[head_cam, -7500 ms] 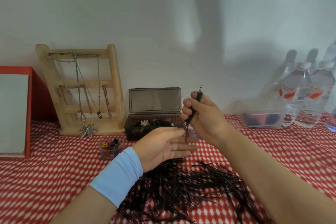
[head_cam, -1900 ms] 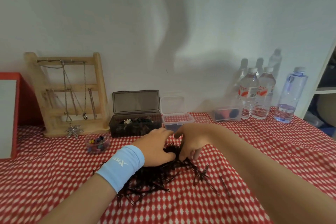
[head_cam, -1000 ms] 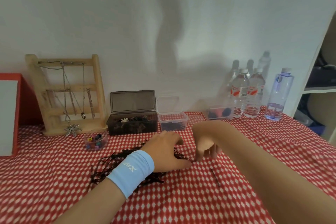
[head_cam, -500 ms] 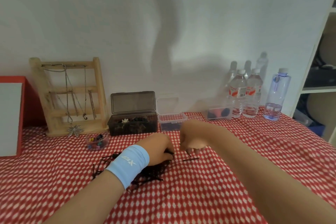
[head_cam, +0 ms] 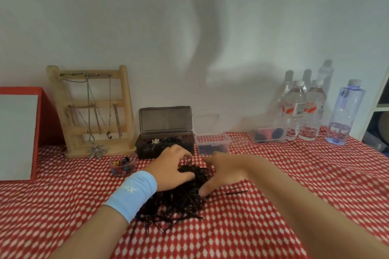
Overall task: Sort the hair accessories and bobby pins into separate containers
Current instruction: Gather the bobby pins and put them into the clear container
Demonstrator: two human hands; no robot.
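Found a red checked tablecloth [head_cam: 63,206] bearing a heap of bobby pins [head_cam: 179,200] at centre. Saw left hand [head_cam: 170,166] curled, gripping pins atop the heap; right hand [head_cam: 225,172] spread open against its right side. Noted open dark box [head_cam: 147,149] and clear container [head_cam: 212,143] just behind; stray pin [head_cam: 236,192] beside.

**Desk layout**

Pins [head_cam: 179,202] heaped mid-desk [head_cam: 273,227]; stray pin [head_cam: 236,192] just right of the heap. Behind, left to right: rack [head_cam: 94,111], cup [head_cam: 123,166] before it, box [head_cam: 166,145], small box [head_cam: 212,143], tub [head_cam: 269,134], bottles [head_cam: 303,111].
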